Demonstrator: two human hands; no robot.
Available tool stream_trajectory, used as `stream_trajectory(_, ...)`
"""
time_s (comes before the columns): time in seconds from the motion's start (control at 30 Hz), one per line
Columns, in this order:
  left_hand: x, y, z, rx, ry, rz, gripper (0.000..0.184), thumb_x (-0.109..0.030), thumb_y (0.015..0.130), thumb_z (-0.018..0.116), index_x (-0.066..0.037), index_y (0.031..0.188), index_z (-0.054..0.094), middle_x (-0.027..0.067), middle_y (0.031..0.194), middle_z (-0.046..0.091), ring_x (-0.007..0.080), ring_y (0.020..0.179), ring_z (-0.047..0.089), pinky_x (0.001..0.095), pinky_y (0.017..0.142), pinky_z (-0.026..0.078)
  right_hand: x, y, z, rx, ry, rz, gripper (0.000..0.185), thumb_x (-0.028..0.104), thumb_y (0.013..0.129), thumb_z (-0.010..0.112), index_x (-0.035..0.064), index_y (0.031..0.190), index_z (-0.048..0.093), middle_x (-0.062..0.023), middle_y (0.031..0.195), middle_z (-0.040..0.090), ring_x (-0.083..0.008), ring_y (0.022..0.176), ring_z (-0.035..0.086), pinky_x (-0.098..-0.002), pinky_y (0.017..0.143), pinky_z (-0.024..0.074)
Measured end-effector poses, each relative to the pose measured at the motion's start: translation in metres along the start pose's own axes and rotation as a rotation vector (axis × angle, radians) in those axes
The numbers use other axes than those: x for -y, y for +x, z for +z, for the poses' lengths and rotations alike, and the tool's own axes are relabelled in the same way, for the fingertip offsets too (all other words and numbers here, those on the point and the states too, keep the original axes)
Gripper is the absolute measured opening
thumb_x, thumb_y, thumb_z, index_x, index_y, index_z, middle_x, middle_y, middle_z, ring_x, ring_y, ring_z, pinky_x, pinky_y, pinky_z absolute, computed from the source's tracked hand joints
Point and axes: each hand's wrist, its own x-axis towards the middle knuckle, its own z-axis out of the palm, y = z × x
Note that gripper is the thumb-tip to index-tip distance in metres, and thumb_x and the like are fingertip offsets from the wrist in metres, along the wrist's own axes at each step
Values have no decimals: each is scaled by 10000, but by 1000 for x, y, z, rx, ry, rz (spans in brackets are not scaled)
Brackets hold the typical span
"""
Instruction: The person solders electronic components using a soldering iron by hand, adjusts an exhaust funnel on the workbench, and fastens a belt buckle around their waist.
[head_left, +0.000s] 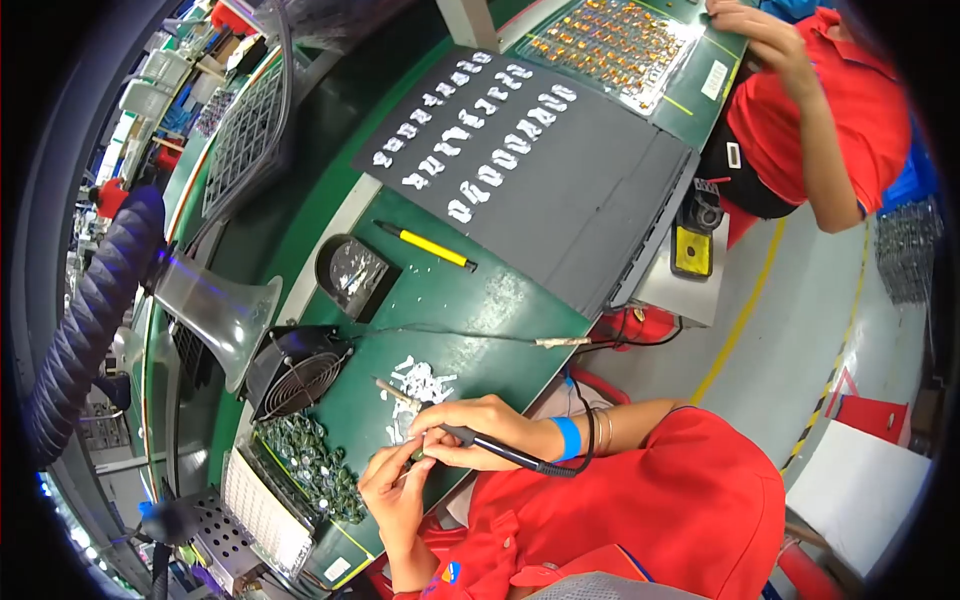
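My right hand [485, 430], with a blue wristband, is closed round a black-handled soldering iron [500, 450]. The iron's tip points up and left, over a heap of small white pieces [420, 382] on the green bench. Close beside it, my left hand [395, 490] pinches a small dark-green part [418, 454]. Fingertips of both hands meet around that part, hiding most of it. Left of my left hand lies a pile of small green parts [312, 465].
A black fan [300, 375] and a clear extraction funnel [220, 310] stand beyond the heap. Farther up are a black bin [352, 278], a yellow pen-like tool [430, 246] and a grey mat [560, 200] with rows of white parts. A co-worker's arm [815, 130] reaches toward a tray [610, 50].
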Motion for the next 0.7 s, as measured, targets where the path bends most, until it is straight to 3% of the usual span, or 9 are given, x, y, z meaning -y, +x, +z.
stream_trajectory(0.13,-7,5,2,-8,4,-17,288,38,692,771,5,971,710,16,779,617,49,600,446,199,522,333,-2,-1,1,7,-26,-78,301,2,797,679,31,1082,587,-94,803,633,-182,670,634,-301,602,495)
stream_trajectory(0.3,-7,-2,2,-9,29,-32,291,33,677,777,-4,958,712,15,780,616,55,612,449,205,524,319,-3,1,4,-24,-116,-186,310,-30,765,714,35,1055,625,-52,776,638,-141,620,594,-267,586,499)
stream_trajectory(0.4,-6,4,4,-40,18,11,292,25,666,785,-9,947,713,13,772,610,59,604,442,211,517,303,0,3,3,-24,-167,-159,248,-23,785,665,20,1025,617,-82,801,636,-224,686,628,-335,629,507)
stream_trajectory(0.5,-10,2,1,1,-6,-19,260,8,694,802,-7,937,709,53,842,650,104,648,520,239,577,412,-1,3,3,-25,-184,-173,270,-32,770,674,35,1026,623,-76,795,636,-224,681,624,-333,621,504)
stream_trajectory(0.7,-14,3,-2,28,-28,-132,203,8,724,772,-2,906,684,40,793,603,105,650,510,244,594,432,-3,4,7,-12,-234,-211,314,-68,732,718,33,1015,629,-58,741,637,-166,603,590,-288,551,485)
